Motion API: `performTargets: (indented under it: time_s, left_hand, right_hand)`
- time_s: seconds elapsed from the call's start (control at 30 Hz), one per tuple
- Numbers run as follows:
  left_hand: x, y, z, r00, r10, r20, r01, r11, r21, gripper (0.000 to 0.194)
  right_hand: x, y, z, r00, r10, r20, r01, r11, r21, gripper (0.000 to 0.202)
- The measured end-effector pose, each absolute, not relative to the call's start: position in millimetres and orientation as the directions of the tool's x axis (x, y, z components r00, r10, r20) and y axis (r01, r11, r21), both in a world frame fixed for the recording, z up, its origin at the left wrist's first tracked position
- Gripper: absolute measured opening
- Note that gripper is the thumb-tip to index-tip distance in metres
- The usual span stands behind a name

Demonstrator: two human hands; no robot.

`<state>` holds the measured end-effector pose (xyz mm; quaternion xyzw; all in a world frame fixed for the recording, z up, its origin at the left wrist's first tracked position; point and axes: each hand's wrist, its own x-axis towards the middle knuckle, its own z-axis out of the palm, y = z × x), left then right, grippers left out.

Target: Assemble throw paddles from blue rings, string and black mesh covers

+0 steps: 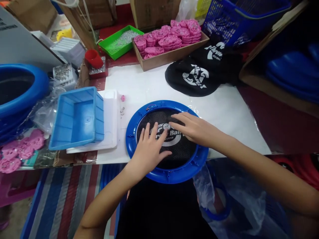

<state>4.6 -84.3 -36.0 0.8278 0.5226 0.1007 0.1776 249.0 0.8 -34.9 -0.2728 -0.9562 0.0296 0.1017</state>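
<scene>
A round blue plastic ring lies at the table's front edge, with a black mesh disc bearing white print inside it. My left hand rests on the mesh's left part, fingers spread and pointing away from me. On the right side of the disc lies my right hand, its fingers apart over the mesh and its wrist crossing the ring. Neither hand grips anything. Black printed fabric pieces lie behind the ring to the right.
An empty light-blue bin stands left on a white tray. Behind are a green tray of small metal parts and a box of pink pieces. A cardboard box with blue parts stands right.
</scene>
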Motion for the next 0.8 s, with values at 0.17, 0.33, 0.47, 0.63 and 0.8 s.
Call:
performTargets:
  time_s: [0.17, 0.33, 0.47, 0.63, 0.8]
  left_hand:
    - [-3, -67, -43, 0.459, 0.882, -0.108, 0.834, -0.386, 0.394, 0.088]
    - [-2, -52, -37, 0.509, 0.849, -0.140, 0.821, -0.430, 0.375, 0.093]
    - [6, -57, -36, 0.476, 0.867, -0.147, 0.843, -0.402, 0.359, 0.101]
    - [35, -68, -24, 0.344, 0.904, -0.254, 0.925, -0.281, 0.254, 0.114]
    - [43, -65, 3, 0.272, 0.871, -0.408, 0.961, -0.265, 0.075, 0.114]
  right_hand:
    - [259, -13, -36, -0.784, 0.615, 0.087, 0.609, 0.788, -0.092, 0.054]
    - [258, -31, -29, -0.728, 0.684, 0.047, 0.681, 0.729, -0.062, 0.042]
    - [253, -27, -28, -0.715, 0.698, 0.018, 0.694, 0.713, -0.096, 0.037]
    - [239, -7, -36, -0.702, 0.712, -0.002, 0.697, 0.685, -0.212, 0.049]
    - [237, -2, -37, -0.717, 0.683, -0.137, 0.689, 0.666, -0.285, 0.068]
